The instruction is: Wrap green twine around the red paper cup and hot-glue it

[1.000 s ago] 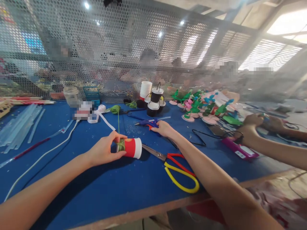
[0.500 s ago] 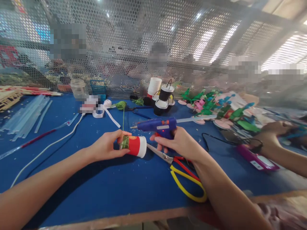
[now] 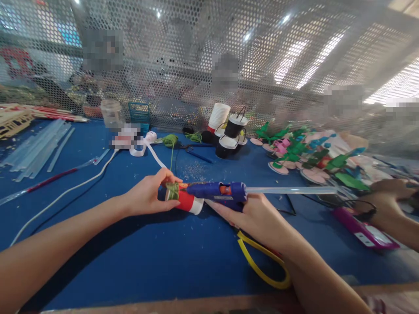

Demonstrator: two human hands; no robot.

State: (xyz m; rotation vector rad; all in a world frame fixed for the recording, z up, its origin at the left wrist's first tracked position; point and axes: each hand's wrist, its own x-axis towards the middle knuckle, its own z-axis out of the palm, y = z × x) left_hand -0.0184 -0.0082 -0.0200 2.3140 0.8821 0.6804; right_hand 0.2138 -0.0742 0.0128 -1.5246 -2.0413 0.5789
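My left hand [image 3: 149, 194] is closed around the base of a red paper cup [image 3: 190, 203] with a white rim, which lies on its side. Green yarn [image 3: 172, 190] is wound round the cup's lower end, and its strand runs back to a small green ball [image 3: 170, 140]. In my right hand [image 3: 252, 218] is a blue hot glue gun [image 3: 216, 192], a long clear glue stick [image 3: 291, 190] sticking out behind. The gun's nozzle is at the cup's side by the yarn; I cannot tell whether it touches. Scissors with yellow-edged handles [image 3: 262, 257] lie partly hidden beneath my right hand.
Clear glue sticks [image 3: 39, 146] lie at the left beside a white cable [image 3: 65, 192]. White cups [image 3: 219, 115] and black cups [image 3: 225, 146] stand at the back, near green paper plants [image 3: 291, 150]. Another person's hand [image 3: 379, 203] is at the right, by a purple power strip [image 3: 365, 229].
The glue gun has come down from above the cup, and its nozzle is now against or just over the cup's side. My left hand still holds the cup. The whole view has shifted slightly.
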